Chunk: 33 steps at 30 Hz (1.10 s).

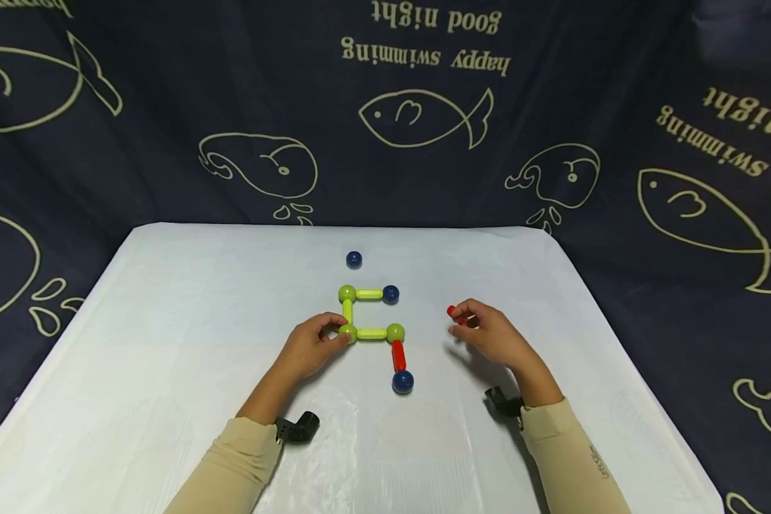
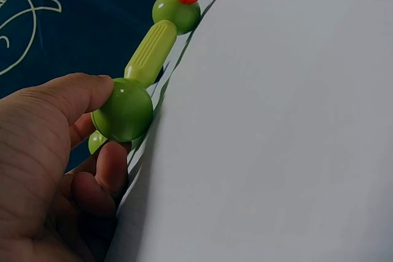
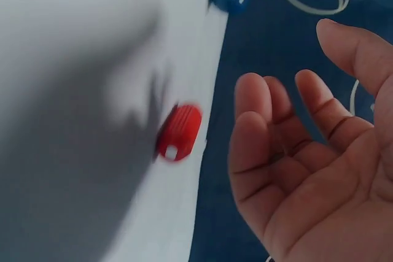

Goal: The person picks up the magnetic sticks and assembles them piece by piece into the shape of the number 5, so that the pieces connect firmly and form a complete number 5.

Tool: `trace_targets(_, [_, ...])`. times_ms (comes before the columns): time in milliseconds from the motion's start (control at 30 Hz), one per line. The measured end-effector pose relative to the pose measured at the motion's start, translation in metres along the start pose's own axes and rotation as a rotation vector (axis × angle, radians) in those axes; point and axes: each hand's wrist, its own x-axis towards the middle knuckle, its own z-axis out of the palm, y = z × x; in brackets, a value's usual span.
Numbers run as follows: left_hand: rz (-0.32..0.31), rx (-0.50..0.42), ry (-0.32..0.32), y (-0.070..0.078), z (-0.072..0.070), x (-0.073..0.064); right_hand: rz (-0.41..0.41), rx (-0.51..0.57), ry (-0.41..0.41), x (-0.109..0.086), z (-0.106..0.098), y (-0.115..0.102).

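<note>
My left hand (image 1: 311, 348) pinches a green ball (image 2: 124, 111) at a corner of a ball-and-stick shape, thumb on one side and fingers on the other. Yellow-green sticks (image 1: 371, 334) link this ball to two more green balls (image 1: 395, 333). One branch ends in a blue ball (image 1: 390, 294); the other runs through a red stick (image 1: 399, 356) to a second blue ball (image 1: 402, 382). Right of the shape, my right hand (image 1: 493, 338) hovers with loosely bent fingers. In the right wrist view, a separate red stick (image 3: 181, 132) lies on the table, apart from those fingers (image 3: 249, 145).
A loose blue ball (image 1: 354, 260) sits behind the shape near the far edge of the white-covered table (image 1: 186, 300). A dark cloth (image 1: 411, 178) with fish drawings hangs beyond it. Both wrists wear black straps (image 1: 298, 427).
</note>
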Motion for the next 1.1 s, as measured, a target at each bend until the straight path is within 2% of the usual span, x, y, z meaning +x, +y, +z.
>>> trace_targets(100, [-0.011, 0.0, -0.006, 0.001, 0.001, -0.001, 0.004, -0.024, 0.01, 0.008, -0.008, 0.008])
trace_targets(233, [-0.009, -0.005, -0.011, 0.002, 0.001, -0.002, 0.048, -0.056, 0.012, 0.017, -0.017, 0.019])
trace_targets(433, [-0.003, -0.001, -0.011, 0.002, 0.001, 0.0, 0.1, -0.066, 0.007, 0.027, -0.018, 0.031])
trace_targets(800, [-0.015, 0.0, 0.0, 0.003, 0.0, -0.001, 0.085, -0.118, -0.049, 0.038, -0.015, 0.041])
trace_targets(1100, [-0.011, 0.002, -0.002, 0.003, 0.0, -0.002, 0.07, -0.232, -0.091, 0.04, -0.009, 0.035])
